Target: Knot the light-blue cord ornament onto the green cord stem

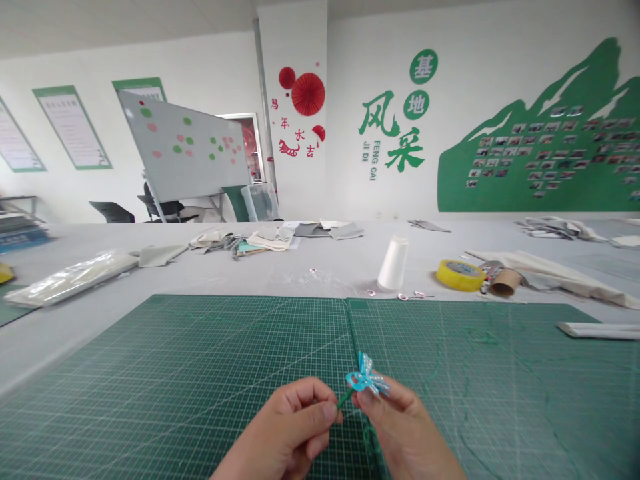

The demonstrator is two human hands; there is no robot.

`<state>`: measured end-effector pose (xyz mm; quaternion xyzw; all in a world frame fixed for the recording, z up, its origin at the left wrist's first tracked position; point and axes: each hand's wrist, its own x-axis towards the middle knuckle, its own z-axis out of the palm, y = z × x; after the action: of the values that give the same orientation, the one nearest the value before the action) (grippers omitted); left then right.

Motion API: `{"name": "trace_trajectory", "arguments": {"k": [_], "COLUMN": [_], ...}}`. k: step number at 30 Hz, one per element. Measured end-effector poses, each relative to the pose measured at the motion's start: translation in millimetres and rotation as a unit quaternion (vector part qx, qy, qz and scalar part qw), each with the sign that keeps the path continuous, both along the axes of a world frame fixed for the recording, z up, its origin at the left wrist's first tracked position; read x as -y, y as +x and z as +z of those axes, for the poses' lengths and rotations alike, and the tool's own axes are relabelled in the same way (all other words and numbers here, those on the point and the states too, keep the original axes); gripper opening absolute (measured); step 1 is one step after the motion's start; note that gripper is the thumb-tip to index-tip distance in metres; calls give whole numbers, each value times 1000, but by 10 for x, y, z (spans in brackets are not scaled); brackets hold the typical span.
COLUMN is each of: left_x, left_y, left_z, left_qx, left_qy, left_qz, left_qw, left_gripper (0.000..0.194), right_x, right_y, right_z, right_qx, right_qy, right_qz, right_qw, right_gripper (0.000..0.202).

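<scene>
Working over the green mat (200,373), with a yellow tape roll (460,275) behind. Left hand (287,433) pinches shut on a green stem (345,399); right hand (405,433) pinches the blue bow (367,379) above the mat's near edge. Looks like the binding step; the next move calls for steady tension.

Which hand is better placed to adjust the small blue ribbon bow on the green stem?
Right, probably. The right hand already pinches at the small blue ribbon bow, fingertips against it. The left hand grips the thin green stem lower down, steadying it.
</scene>
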<state>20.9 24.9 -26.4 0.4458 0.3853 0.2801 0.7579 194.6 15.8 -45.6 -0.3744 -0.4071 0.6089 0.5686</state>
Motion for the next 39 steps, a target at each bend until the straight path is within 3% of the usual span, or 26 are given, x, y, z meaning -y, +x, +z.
{"name": "trace_trajectory", "arguments": {"k": [9,17,24,28,39], "left_x": [-12,-9,9,-4,34], "left_y": [28,10,26,18,5], "left_z": [-14,0,60,32,128], "left_qx": [-7,-39,-56,-64,-49], "left_qy": [-14,23,56,75,59], "left_qz": [0,1,43,43,71], "left_qw": [1000,999,996,994,994], "left_gripper": [43,46,45,45,34], "right_x": [28,26,64,73,44], "right_y": [-41,-35,-152,-140,-45], "right_z": [49,6,-142,-211,-46], "right_qx": [-47,-65,-34,11,62], "right_qy": [-16,-25,45,10,-20], "right_qz": [-12,-2,85,105,128], "right_qw": [999,998,995,994,990], "right_gripper": [22,20,41,43,47]}}
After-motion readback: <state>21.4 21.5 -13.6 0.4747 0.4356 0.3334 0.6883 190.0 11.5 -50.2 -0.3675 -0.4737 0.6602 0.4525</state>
